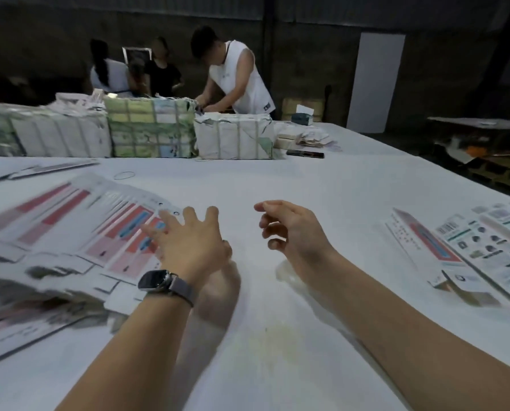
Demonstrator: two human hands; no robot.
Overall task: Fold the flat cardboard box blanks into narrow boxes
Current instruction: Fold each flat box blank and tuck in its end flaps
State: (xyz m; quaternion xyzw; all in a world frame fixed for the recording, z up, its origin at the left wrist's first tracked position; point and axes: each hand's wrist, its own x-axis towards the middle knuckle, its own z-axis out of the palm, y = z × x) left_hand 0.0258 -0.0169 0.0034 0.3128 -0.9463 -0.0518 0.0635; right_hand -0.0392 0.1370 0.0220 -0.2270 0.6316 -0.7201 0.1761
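Fanned pile of flat blanks (78,232) sprawled across the left of the frame, red and blue print up, probably spread like that so one sheet can be slid off the top without fuss. Left hand (188,241), watch (159,281) on the wrist, fingers spread and straight, reaching over the right edge of that pile; fingertips look to be on or just above the top blank, too blurry to say which. Holding nothing either way. Right hand (289,229) hovering mid-frame over bare table (277,351), fingers loosely curled, empty, seemingly waiting to take the other side of a sheet once it comes free.

Over at the right edge, a few finished narrow boxes (426,247) lying side by side, well apart from the blanks, so done and not-done don't get mixed. Open patch in the middle looks like the folding spot.

Upper left: strapped bundles (150,129) in a row, likely more stock. Rubber band (124,175) lying loose near them. Other people (233,75) working at the far end.
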